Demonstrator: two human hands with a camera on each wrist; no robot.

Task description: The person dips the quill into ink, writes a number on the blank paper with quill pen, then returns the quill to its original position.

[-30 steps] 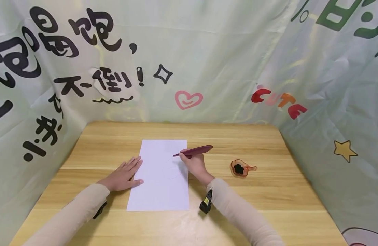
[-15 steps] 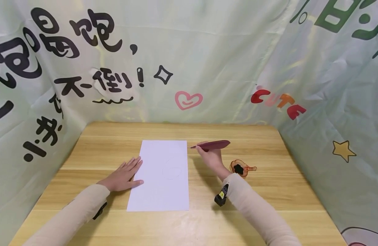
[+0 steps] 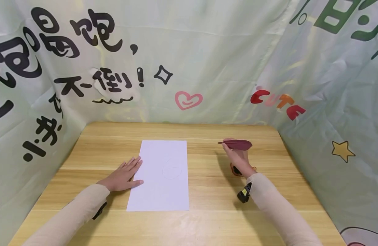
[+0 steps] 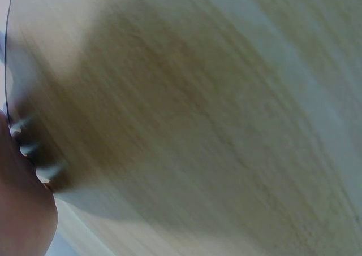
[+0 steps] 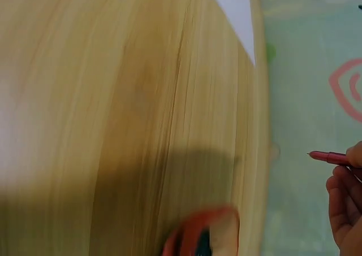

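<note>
My left hand (image 3: 122, 176) lies flat with fingers spread, fingertips and thumb on the left edge of a white sheet of paper (image 3: 155, 191). A faint oval outline shows on the paper's right half. My right hand (image 3: 238, 159) pinches a dark red feather pen (image 3: 238, 145), raised off the table to the right of the paper. In the right wrist view the pen (image 5: 328, 157) points its thin tip leftward from the fingers. Below that hand sits a small orange-brown dish (image 3: 233, 171) with something black inside, partly hidden by the hand and wrist.
The wooden table (image 3: 207, 218) reaches back to a pale cloth backdrop (image 3: 219, 61) printed with black characters, a pink heart and a star. Cloth also hangs along both sides. A dark wrist camera (image 3: 245, 193) is strapped below the right sleeve.
My right hand has carried the feather pen off the paper, rightward and slightly back, to above the small dish. The left hand and the paper have stayed put.
</note>
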